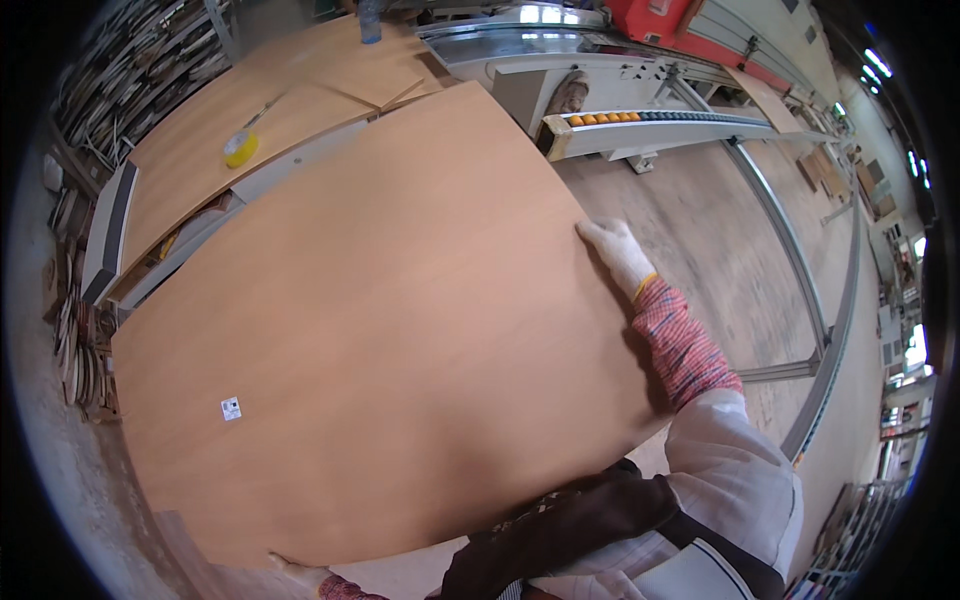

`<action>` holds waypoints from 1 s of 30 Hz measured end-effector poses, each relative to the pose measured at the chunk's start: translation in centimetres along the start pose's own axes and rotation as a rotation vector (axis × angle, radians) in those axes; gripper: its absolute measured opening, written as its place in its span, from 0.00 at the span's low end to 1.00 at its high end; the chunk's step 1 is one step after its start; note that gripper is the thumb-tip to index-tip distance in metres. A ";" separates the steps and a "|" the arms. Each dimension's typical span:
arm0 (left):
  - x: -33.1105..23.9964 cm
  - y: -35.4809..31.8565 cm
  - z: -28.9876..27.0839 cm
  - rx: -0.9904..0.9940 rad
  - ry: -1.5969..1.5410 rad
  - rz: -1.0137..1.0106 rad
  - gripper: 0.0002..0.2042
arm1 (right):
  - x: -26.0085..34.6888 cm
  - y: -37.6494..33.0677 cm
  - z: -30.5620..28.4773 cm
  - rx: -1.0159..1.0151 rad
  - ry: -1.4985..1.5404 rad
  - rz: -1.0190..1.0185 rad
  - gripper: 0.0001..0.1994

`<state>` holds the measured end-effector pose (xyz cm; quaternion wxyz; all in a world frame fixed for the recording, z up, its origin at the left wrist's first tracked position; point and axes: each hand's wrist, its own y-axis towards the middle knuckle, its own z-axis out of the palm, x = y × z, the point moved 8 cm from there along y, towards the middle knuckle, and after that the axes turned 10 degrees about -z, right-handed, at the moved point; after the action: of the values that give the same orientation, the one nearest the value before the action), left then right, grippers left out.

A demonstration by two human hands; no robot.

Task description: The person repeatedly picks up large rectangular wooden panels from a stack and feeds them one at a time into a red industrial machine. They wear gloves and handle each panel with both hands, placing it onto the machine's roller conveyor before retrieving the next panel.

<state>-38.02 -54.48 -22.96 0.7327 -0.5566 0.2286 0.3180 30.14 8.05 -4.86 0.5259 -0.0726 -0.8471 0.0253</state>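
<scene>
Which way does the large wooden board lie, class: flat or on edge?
Flat: the large wooden board shows its whole broad face, the right hand and left hand at opposite edges.

we're in a workshop, and the floor (700, 230) on the right is dusty brown concrete, bare and scuffed. up top sits a long pale grey machine (560, 50) with a shiny metal hood catching the light. a roller track (650, 120) with small orange wheels runs out from it to the right, and red panels (660, 20) rise behind. a grey metal rail (800, 260) sweeps down the right side. over on the left, more flat wooden boards (230, 130) are stacked on a counter, a yellow tape roll (240, 148) lying on one. scrap wood offcuts (130, 60) are heaped along the far left. bright daylight comes in at the right edge through windows (915, 165).
</scene>
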 end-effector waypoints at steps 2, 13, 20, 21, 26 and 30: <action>0.5 -2.3 0.7 0.020 -0.040 0.025 0.37 | 7.5 -1.0 -0.6 0.094 0.031 -0.102 0.25; 11.0 -18.9 16.4 0.080 -0.188 -0.018 0.34 | 9.9 14.6 -14.2 0.089 0.035 -0.239 0.18; 18.7 -23.7 20.6 0.107 -0.191 0.081 0.33 | 9.2 24.9 -19.4 0.075 -0.210 -0.251 0.23; 19.6 -24.7 21.9 0.119 -0.178 0.071 0.33 | 9.4 26.1 -20.4 0.078 -0.278 -0.291 0.25; 23.0 -26.9 23.9 0.081 -0.233 0.031 0.33 | 8.0 30.2 -21.8 0.089 -0.384 -0.329 0.28; 24.2 -26.4 23.7 0.066 -0.222 0.028 0.33 | 4.7 31.4 -23.2 0.035 -0.465 -0.327 0.28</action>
<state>-2.71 -31.33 -15.38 0.7669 -0.4903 0.1644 0.3802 51.90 39.04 5.87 0.3159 0.0821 -0.9448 -0.0293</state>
